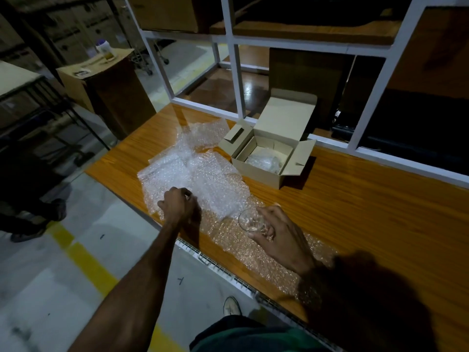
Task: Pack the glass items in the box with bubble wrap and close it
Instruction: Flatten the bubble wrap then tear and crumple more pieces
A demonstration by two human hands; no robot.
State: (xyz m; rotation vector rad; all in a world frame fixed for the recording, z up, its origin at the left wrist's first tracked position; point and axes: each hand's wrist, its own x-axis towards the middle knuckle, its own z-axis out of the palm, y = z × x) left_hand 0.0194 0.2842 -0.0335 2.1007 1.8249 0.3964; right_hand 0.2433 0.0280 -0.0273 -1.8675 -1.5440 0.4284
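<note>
My right hand (278, 235) grips a clear drinking glass (250, 221), held on its side just above a sheet of bubble wrap near the table's front edge. My left hand (179, 204) pinches the near edge of the pile of bubble wrap sheets (203, 174) spread over the wooden table (355, 204). Behind the pile stands a small cardboard box (272, 153) with its lid and flaps open. Inside it lies a bundle wrapped in bubble wrap (264, 161).
A white frame with glass panes (238, 80) runs along the table's far edge. A tall cardboard carton (106, 90) with a jar on top stands on the floor at the left. A yellow line (86, 262) crosses the grey floor below.
</note>
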